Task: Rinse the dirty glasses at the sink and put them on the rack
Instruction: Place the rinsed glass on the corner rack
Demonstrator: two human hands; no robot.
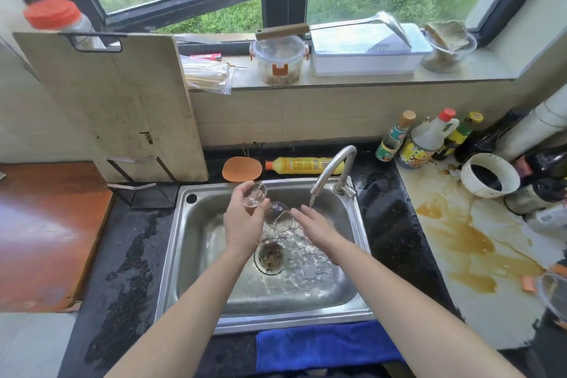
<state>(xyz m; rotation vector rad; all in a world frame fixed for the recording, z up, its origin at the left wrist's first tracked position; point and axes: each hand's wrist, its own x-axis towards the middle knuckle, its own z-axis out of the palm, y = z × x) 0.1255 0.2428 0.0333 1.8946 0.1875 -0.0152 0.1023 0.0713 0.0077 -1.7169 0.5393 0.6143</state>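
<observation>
Item: 1 stemmed glass [278, 219], over the sink [196, 270], tipped mouth-down, likely to drain. Left hand [242, 224] grips its stem and foot. Right hand [313, 225] flat, fingers straight, holding nothing, beside it under the running tap [337, 163], probably for rubbing.

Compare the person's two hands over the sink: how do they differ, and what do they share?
The left hand grips the wine glass by its foot; the right hand holds nothing. The left hand's fingers are curled, the right hand's are straight. The right hand lies nearer the tap's running water than the left hand. Both are over the sink.
</observation>
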